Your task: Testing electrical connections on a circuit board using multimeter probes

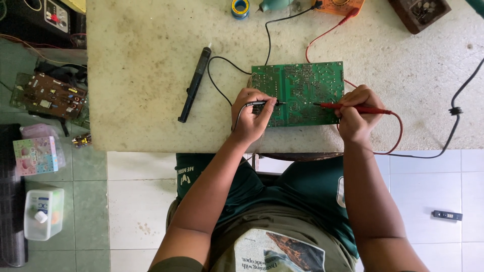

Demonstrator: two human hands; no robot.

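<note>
A green circuit board [298, 93] lies solder side up near the front edge of the worn pale table [146, 60]. My left hand [250, 118] holds a black test probe [262, 104] like a pen, its tip touching the board's left part. My right hand [357, 115] holds a red test probe [353, 107], with its tip on the board's right part. Black and red leads run from the probes to an orange multimeter [339, 6] at the table's far edge.
A black soldering iron [194, 85] lies left of the board. A solder spool [240, 8] and a brown box [418, 12] sit at the far edge. A black cable [456, 111] crosses the right side. On the floor left are a brown circuit board [48, 94], boxes and a plastic container [43, 213].
</note>
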